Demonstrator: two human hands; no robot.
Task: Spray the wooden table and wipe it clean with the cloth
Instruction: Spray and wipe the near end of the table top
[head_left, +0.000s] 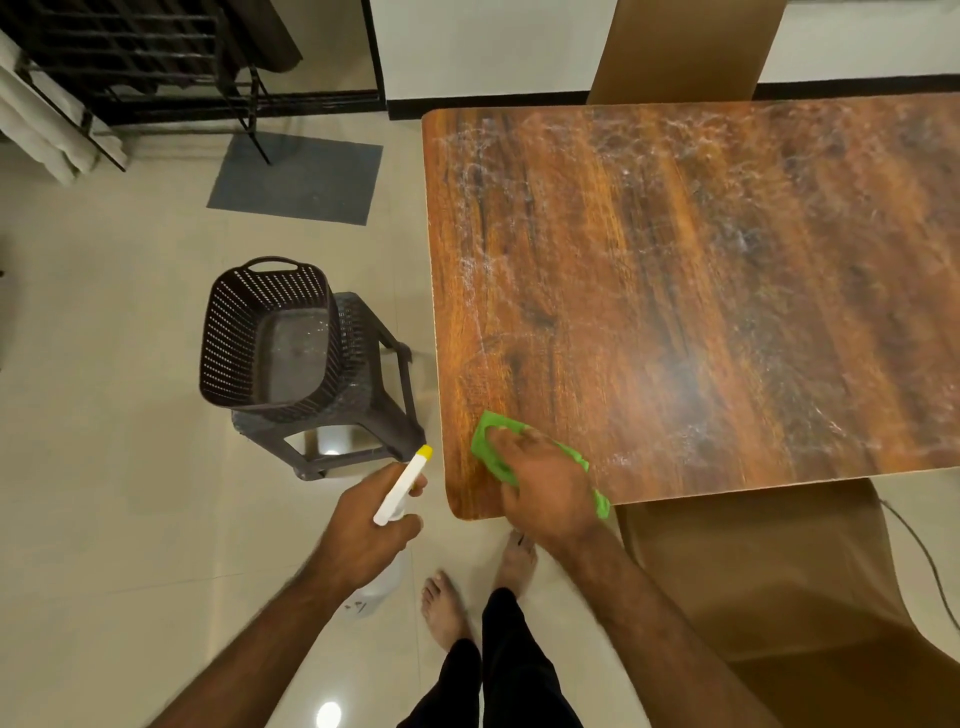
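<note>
Now two hands: right hand (545, 493) pressing one green cloth (491, 441) on wooden table (701, 286); left hand (371, 525) gripping one spray bottle (402, 486).

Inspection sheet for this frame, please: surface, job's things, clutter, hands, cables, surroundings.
Surface: wooden table streaked with whitish spray film, nothing standing on it.
Job's things: green cloth pressed on the near left corner; spray bottle held off the table over the floor.
Clutter: nothing seen on the table.
Hands: right hand flat on the cloth; left hand gripping the bottle.
Cables: thin cord on the floor at far right.
Surroundings: dark basket on a stool, grey mat, two chairs.
</note>
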